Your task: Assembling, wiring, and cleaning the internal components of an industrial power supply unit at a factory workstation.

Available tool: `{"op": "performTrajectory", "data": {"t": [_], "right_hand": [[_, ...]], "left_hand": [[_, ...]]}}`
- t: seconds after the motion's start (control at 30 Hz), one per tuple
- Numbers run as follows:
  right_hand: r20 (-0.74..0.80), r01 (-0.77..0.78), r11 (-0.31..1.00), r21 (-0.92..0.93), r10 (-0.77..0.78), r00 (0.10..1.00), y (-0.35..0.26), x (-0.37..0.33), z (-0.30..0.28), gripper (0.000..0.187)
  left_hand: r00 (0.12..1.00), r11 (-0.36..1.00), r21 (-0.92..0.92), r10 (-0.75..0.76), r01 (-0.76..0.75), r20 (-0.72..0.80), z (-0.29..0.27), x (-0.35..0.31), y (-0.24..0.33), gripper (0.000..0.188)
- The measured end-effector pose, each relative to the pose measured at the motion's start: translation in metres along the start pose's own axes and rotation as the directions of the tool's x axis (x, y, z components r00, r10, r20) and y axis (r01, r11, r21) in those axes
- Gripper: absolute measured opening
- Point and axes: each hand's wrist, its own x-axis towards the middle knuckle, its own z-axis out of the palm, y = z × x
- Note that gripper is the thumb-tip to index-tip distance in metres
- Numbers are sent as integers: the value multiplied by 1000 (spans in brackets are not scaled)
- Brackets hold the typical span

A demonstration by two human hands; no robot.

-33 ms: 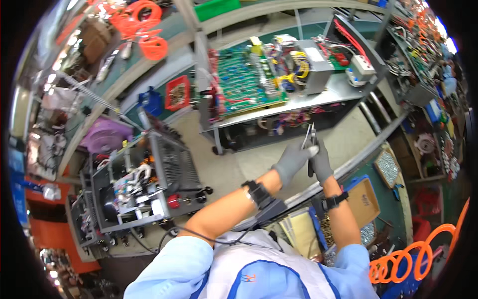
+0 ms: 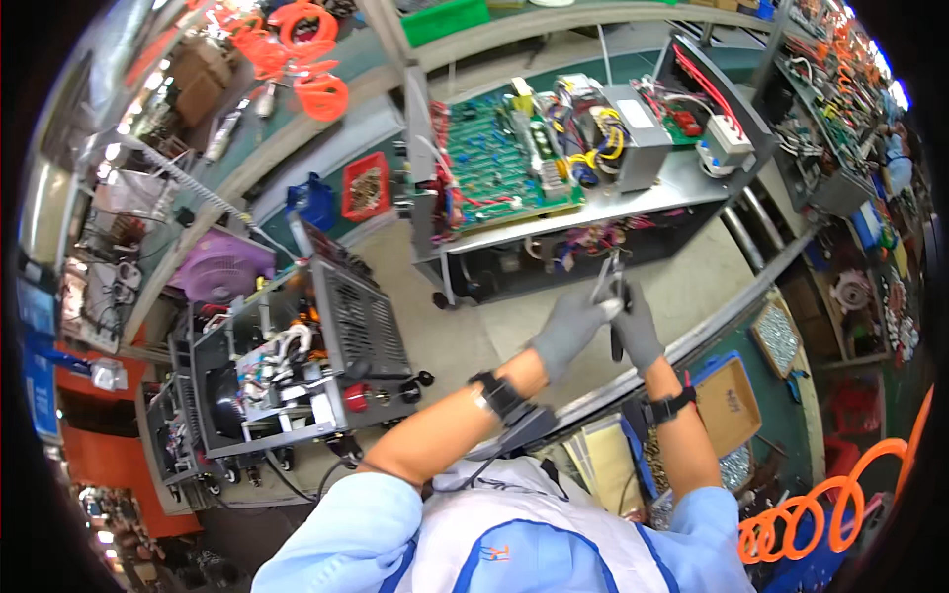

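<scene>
While a grey metal chassis [image 2: 366,326] with a slotted side panel [image 2: 354,314] stands at left on the smooth pale tabletop [image 2: 455,346], a green circuit board [image 2: 504,158] lies in a long sheet-metal chassis [image 2: 687,184] beyond the hands. The grey-gloved left hand [image 2: 571,331] has its fingers drawn in by a slim pale piece [image 2: 599,280], though I cannot tell whether they grip it; the grey-gloved right hand [image 2: 638,321] has fingers clamped on a dark-handled, metal-tipped tool [image 2: 619,269] before the long chassis. Farther right are a brown tray [image 2: 727,381] with dark marks and a coiled orange hose [image 2: 880,446].
</scene>
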Motion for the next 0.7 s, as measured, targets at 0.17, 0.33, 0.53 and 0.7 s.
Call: {"op": "performTrajectory", "data": {"t": [0.17, 0.33, 0.53, 0.7], "right_hand": [[62, 502, 794, -345, -514, 856, -86, -39, 61, 69], [214, 488, 370, -791, -580, 786, -124, -34, 98, 67], [301, 471, 157, -868, -587, 751, -114, -17, 124, 60], [306, 458, 77, -886, -646, 700, -113, -7, 130, 46]], "left_hand": [[777, 867, 400, 464, -298, -426, -102, -71, 44, 16], [678, 812, 564, 499, -150, -540, -152, -95, 55, 20], [798, 991, 104, 127, -81, -589, -143, -51, 13, 19], [872, 993, -81, 39, -89, -488, -144, -52, 23, 12]]}}
